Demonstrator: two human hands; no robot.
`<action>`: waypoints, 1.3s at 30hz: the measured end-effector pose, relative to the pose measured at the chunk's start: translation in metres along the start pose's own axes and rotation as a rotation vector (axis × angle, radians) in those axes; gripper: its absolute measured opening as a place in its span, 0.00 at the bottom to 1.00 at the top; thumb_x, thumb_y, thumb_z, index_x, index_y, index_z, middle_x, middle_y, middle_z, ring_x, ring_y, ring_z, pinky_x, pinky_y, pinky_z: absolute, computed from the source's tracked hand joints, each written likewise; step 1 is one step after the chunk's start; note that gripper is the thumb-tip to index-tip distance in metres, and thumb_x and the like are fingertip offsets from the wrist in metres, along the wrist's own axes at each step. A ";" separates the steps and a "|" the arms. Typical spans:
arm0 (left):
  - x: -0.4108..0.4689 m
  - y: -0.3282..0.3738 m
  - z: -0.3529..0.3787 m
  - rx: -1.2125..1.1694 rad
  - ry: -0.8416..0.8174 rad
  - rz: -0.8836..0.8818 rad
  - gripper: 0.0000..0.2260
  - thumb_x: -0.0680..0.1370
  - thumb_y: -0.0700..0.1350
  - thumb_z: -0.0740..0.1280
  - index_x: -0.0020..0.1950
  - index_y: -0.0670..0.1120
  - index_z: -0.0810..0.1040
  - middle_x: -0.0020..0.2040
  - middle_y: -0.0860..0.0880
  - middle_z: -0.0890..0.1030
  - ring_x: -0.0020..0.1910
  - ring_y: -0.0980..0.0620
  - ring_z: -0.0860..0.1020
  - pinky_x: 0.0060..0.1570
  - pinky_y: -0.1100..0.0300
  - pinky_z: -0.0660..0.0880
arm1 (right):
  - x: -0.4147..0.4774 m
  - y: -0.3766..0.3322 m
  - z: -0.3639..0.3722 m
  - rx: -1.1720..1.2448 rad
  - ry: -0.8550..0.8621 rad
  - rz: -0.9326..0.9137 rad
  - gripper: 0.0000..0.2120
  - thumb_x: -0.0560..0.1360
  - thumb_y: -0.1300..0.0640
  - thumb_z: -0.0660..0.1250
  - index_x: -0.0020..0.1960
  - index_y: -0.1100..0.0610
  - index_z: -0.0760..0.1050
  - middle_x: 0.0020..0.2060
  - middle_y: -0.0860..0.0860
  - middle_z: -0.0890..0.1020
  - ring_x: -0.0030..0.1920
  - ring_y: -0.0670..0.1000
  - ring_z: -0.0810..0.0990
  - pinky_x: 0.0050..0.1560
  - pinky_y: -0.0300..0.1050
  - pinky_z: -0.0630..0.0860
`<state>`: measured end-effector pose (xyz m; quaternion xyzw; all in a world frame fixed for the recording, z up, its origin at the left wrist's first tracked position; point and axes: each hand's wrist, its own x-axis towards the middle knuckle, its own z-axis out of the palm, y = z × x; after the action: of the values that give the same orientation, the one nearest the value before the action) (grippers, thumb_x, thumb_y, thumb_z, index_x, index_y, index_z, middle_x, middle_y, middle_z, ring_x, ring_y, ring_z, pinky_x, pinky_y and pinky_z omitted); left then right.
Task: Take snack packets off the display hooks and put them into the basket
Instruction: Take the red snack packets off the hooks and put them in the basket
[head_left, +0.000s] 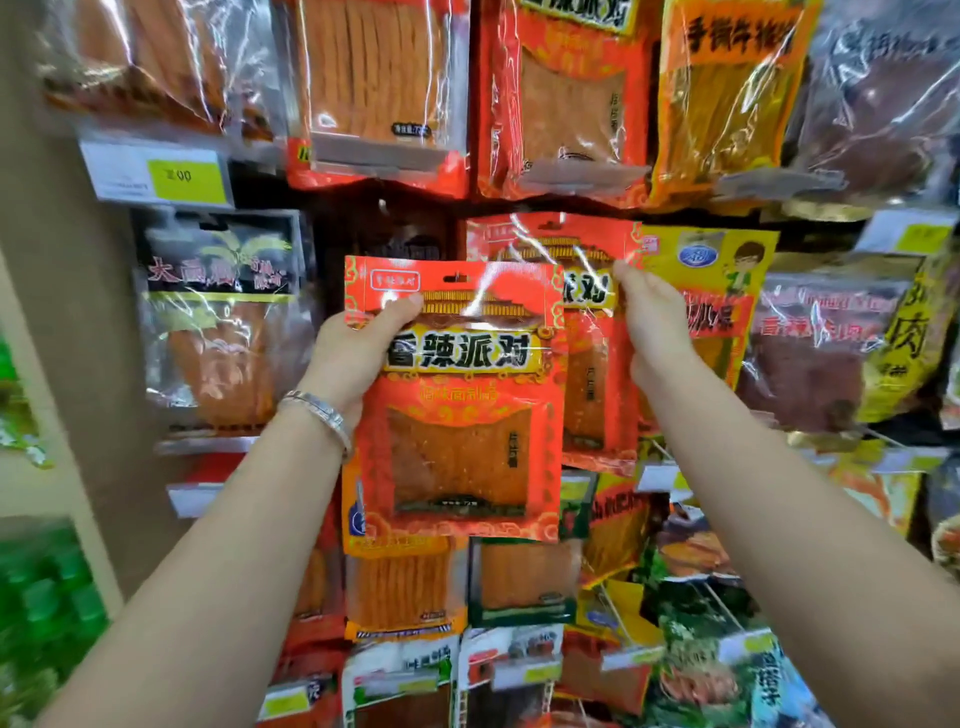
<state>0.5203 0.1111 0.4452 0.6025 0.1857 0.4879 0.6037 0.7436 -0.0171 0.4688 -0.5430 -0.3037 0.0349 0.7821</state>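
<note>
Centre frame: my left hand (358, 353) grips a red snack packet (457, 415), thumb curled over its upper-left corner. Just right, my right hand (654, 322) pinches the top edge of a second red packet (597, 374).

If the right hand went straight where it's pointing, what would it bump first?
Most likely the hanging red packet, behind the held packet. The right hand has its fingertips at the hanging one's top corner; whether they touch is unclear.

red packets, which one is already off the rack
The front red packet, gripped by the left hand and held out nearest the camera. Its twin, the rear red packet, sits back among the hanging packets, pinched by the right hand.
</note>
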 end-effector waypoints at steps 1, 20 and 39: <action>0.000 0.000 0.002 0.000 0.003 0.004 0.07 0.71 0.50 0.74 0.42 0.48 0.81 0.37 0.51 0.85 0.36 0.53 0.84 0.29 0.63 0.77 | 0.001 0.002 0.001 -0.005 -0.003 0.011 0.07 0.75 0.51 0.66 0.46 0.54 0.73 0.45 0.55 0.77 0.46 0.52 0.76 0.50 0.48 0.71; 0.009 -0.002 0.029 0.037 0.014 0.015 0.05 0.70 0.52 0.74 0.35 0.53 0.84 0.39 0.50 0.85 0.38 0.51 0.84 0.33 0.59 0.79 | 0.008 0.027 -0.006 -0.415 0.103 -0.326 0.25 0.75 0.53 0.68 0.69 0.58 0.67 0.60 0.52 0.74 0.60 0.48 0.73 0.62 0.42 0.68; 0.048 0.022 0.087 0.693 -0.089 0.654 0.27 0.76 0.46 0.66 0.74 0.55 0.63 0.73 0.48 0.63 0.73 0.53 0.58 0.73 0.56 0.53 | 0.029 -0.022 0.001 -0.244 -0.063 -0.407 0.04 0.75 0.48 0.67 0.42 0.45 0.77 0.39 0.40 0.81 0.41 0.39 0.79 0.43 0.36 0.72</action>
<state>0.6049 0.0978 0.5002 0.8155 0.1119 0.5354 0.1894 0.7610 -0.0143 0.5009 -0.5597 -0.4333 -0.1436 0.6916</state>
